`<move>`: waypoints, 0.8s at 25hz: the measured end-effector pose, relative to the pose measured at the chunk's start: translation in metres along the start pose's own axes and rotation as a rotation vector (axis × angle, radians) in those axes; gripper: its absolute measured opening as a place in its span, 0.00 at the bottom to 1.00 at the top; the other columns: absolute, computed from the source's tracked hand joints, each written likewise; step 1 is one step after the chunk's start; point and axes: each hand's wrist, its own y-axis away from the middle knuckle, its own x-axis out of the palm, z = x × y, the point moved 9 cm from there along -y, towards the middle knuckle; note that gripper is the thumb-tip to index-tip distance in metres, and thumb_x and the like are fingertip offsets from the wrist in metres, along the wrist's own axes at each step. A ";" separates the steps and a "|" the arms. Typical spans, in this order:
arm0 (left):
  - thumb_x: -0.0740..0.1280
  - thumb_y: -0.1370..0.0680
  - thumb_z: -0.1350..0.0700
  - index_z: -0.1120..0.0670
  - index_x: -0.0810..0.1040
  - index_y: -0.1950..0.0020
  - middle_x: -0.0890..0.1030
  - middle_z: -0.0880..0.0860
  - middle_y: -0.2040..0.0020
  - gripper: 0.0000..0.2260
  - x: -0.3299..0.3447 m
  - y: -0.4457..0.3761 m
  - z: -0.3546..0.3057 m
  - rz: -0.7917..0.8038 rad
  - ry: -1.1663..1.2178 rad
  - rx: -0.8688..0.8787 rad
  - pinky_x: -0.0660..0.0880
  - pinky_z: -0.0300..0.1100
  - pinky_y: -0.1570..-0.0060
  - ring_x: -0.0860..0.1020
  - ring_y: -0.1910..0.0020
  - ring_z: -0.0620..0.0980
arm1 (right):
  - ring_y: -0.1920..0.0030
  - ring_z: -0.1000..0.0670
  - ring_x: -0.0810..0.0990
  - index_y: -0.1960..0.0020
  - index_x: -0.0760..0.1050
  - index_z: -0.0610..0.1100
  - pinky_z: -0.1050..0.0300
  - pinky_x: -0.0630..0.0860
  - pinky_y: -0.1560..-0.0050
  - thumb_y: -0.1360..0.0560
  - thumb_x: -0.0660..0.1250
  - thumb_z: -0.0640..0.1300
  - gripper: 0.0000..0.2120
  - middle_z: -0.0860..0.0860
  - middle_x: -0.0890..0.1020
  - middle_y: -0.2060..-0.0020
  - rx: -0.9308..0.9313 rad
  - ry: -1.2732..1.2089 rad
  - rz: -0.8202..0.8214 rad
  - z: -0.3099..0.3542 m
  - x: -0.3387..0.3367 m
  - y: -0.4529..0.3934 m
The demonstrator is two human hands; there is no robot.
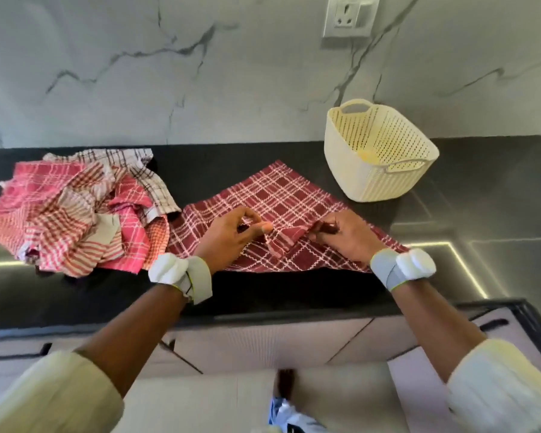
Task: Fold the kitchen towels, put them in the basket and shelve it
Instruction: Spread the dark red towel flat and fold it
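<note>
No text, label, brand, number or sign can be read anywhere in the view.

Towel pile [75, 210] left, spread towel [281, 201] middle, basket [378, 151] right.
</note>
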 end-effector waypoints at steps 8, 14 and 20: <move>0.68 0.25 0.43 0.59 0.83 0.53 0.85 0.59 0.57 0.19 -0.016 -0.156 0.045 0.150 0.119 -0.227 0.81 0.51 0.51 0.83 0.59 0.54 | 0.59 0.44 0.81 0.60 0.82 0.41 0.51 0.74 0.58 0.24 0.68 0.49 0.12 0.44 0.84 0.63 0.185 -0.039 -0.101 -0.056 -0.025 -0.135; 0.73 0.27 0.50 0.54 0.83 0.57 0.85 0.51 0.63 0.07 0.007 -0.205 0.072 0.340 0.122 -0.272 0.77 0.35 0.64 0.83 0.65 0.45 | 0.57 0.45 0.80 0.60 0.80 0.45 0.57 0.72 0.56 0.23 0.67 0.47 0.10 0.45 0.83 0.60 0.314 0.057 -0.085 -0.089 -0.013 -0.193; 0.69 0.24 0.47 0.59 0.80 0.64 0.82 0.61 0.63 0.17 0.002 -0.248 0.128 0.173 0.050 -0.374 0.77 0.51 0.55 0.77 0.65 0.51 | 0.58 0.47 0.81 0.58 0.83 0.45 0.59 0.71 0.56 0.24 0.67 0.49 0.10 0.47 0.84 0.60 0.314 0.094 0.016 -0.105 -0.010 -0.227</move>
